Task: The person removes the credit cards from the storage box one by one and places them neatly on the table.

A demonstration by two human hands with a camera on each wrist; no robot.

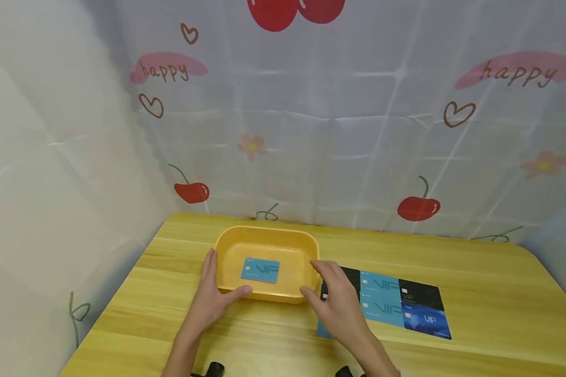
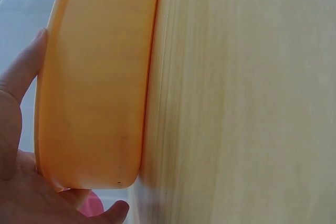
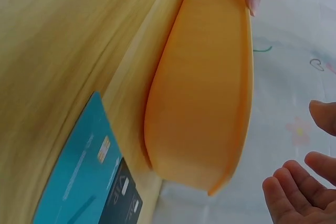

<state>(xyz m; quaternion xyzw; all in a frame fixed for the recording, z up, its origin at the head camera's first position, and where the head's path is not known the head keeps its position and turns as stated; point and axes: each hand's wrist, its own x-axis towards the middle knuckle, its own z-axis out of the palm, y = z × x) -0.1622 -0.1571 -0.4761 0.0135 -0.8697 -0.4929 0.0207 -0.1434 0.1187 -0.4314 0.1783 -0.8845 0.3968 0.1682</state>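
Observation:
A yellow plastic basin (image 1: 267, 233) stands on the table with one light-blue VIP card (image 1: 260, 270) lying flat inside. At its left end my left hand (image 1: 209, 303) holds the front corner. The thumb rests at the front rim and the fingers lie along the end wall, as the left wrist view (image 2: 16, 182) also shows of that hand. My right hand (image 1: 337, 303) hovers by the basin's right end, fingers and thumb apart with nothing between them. In the right wrist view a gap separates this hand (image 3: 304, 182) from the basin wall (image 3: 205, 87).
Right of the basin, several cards lie in rows: light-blue ones (image 1: 381, 309), a black one (image 1: 422, 296) and a dark-blue one (image 1: 426, 320). My right hand partly covers the nearest cards. A patterned white curtain (image 1: 335, 131) hangs behind the wooden table (image 1: 500, 303).

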